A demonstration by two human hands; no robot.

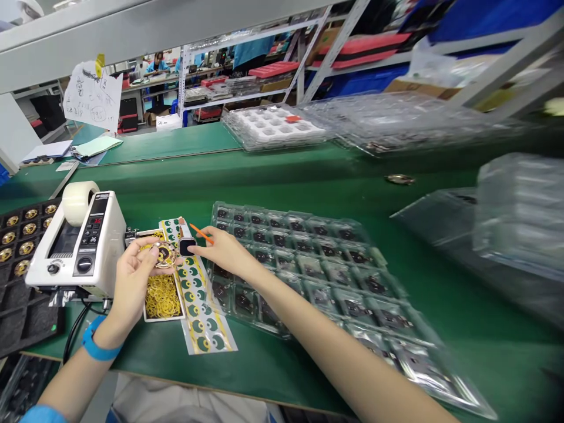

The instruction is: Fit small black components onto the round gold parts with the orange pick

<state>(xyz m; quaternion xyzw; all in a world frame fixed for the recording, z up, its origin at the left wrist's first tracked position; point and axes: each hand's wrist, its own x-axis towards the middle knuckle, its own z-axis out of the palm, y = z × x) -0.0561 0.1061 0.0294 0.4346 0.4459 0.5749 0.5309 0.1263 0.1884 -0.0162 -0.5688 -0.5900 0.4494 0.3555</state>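
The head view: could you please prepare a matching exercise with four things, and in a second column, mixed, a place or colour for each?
Things:
1. wristband
2. round gold part
3. orange stick
4. patterned sheet

Places or colours:
A. sticking out of the right hand
B. covered with green and yellow shapes
C. plain blue
D. held in the left hand

Right pairs: 1-C, 2-D, 3-A, 4-B

Assembly workshop: green workbench [247, 367], parts trays [379, 257], tape dispenser [115, 235], metal racks [336, 49].
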